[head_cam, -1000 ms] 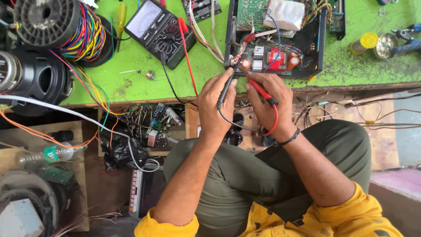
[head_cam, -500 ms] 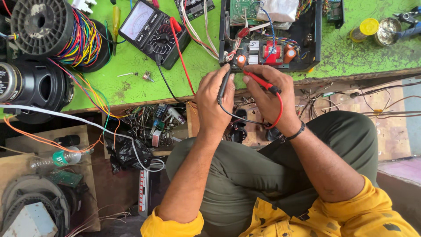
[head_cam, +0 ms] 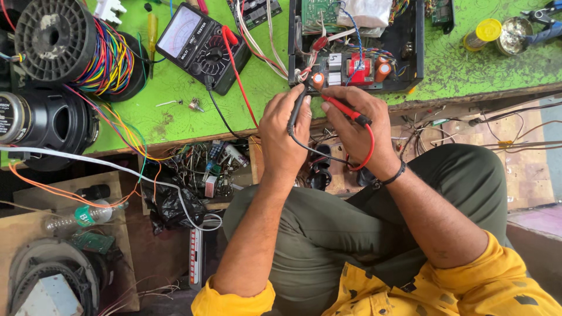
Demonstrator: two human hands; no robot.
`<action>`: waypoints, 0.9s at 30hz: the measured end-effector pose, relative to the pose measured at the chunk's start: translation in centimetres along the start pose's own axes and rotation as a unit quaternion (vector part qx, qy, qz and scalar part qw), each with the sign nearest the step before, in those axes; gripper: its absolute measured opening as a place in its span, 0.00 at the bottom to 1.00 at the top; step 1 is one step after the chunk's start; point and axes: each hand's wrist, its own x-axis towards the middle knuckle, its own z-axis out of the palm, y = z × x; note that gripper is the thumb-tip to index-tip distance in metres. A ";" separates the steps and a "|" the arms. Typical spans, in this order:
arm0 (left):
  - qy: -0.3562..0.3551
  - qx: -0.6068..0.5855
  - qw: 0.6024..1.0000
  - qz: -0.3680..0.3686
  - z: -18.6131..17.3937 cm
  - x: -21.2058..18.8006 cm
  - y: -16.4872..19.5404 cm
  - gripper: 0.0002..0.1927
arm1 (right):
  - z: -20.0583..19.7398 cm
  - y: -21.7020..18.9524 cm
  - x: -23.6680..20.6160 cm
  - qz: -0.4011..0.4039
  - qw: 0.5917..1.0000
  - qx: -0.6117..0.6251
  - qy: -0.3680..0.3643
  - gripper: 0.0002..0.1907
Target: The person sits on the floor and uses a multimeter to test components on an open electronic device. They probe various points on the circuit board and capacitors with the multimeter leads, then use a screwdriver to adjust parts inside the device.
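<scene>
My left hand [head_cam: 285, 130] grips a black test probe [head_cam: 297, 108], its tip pointing up at the near edge of an open black electronics box [head_cam: 417, 44]. My right hand [head_cam: 355, 126] holds a red test probe [head_cam: 345, 109], tip aimed left toward the orange capacitors [head_cam: 319, 79] inside the box. Both probe leads, red [head_cam: 237, 76] and black [head_cam: 218, 114], run back to an analog multimeter [head_cam: 202, 44] lying on the green bench [head_cam: 175, 111] to the left.
A wire spool [head_cam: 64, 44] with coloured wires and a black speaker [head_cam: 41, 120] sit at left. A yellow-lidded tin [head_cam: 486, 32] and pliers [head_cam: 541, 23] lie at top right. Below the bench are scrap parts [head_cam: 205, 167], a plastic bottle [head_cam: 79, 216] and a white power strip [head_cam: 196, 257].
The view has shifted slightly, so the bench and box sit a little lower and further left in frame. Both hands still hold the probes at the front of the box.
</scene>
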 end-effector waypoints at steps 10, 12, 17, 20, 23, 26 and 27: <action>-0.003 0.011 1.000 0.018 0.0 0.0 -0.1 0.12 | 0.1 0.1 -0.2 -0.028 0.999 -0.016 0.012 0.11; -0.007 0.003 1.000 0.017 -0.1 0.0 -0.1 0.12 | 0.1 0.1 -0.2 -0.029 0.999 -0.008 0.009 0.11; -0.010 -0.003 1.000 0.013 -0.2 0.0 0.0 0.12 | 0.1 0.1 -0.2 -0.035 0.999 -0.011 0.012 0.10; -0.014 0.030 0.999 0.020 -0.1 -0.1 0.1 0.13 | 0.0 0.0 -0.2 -0.036 0.999 -0.007 0.009 0.10; -0.011 0.040 0.999 0.021 -0.1 0.0 0.1 0.13 | 0.1 0.0 -0.2 -0.036 0.999 -0.007 0.010 0.10; -0.015 0.031 0.999 0.018 -0.2 0.1 0.1 0.13 | 0.1 -0.1 -0.2 -0.037 0.999 -0.004 0.009 0.11; -0.017 0.031 0.999 0.019 -0.2 0.1 0.2 0.13 | 0.0 -0.1 -0.2 -0.038 0.999 -0.003 0.008 0.11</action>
